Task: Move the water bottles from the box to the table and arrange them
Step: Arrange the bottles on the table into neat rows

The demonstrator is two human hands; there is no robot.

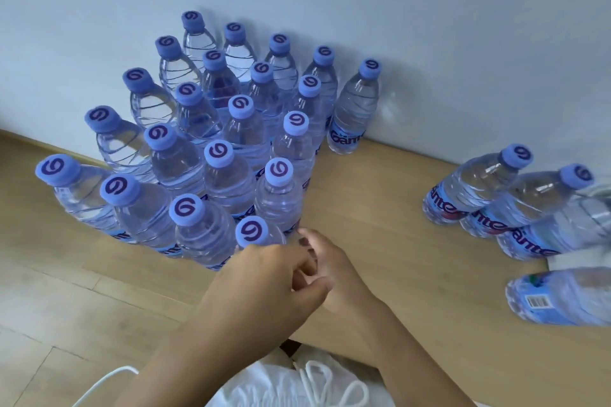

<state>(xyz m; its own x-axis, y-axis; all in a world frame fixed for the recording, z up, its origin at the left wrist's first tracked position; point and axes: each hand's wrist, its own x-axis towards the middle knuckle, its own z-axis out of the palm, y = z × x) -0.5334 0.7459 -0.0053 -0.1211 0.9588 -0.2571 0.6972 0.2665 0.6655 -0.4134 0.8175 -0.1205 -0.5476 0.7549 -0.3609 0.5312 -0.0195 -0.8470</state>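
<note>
Several clear water bottles (pixel 228 175) with blue caps stand in tight rows on the wooden table (pixel 380 208), back against the wall. The nearest bottle (pixel 252 232) stands at the front of the group; only its cap and shoulder show. My left hand (pixel 264 277) is wrapped around its body from the front, fingers curled. My right hand (pixel 330 268) is just to its right, with blurred fingers reaching to the bottle's side and partly hidden behind my left fingers. No box is in view.
One bottle (pixel 355 109) stands alone at the right end of the back row. At the right edge a second cluster of bottles (pixel 479 188) stands, and one bottle (pixel 562 297) lies on its side beside something white (pixel 575 258). The pale wall (pixel 429 26) bounds the table's far side.
</note>
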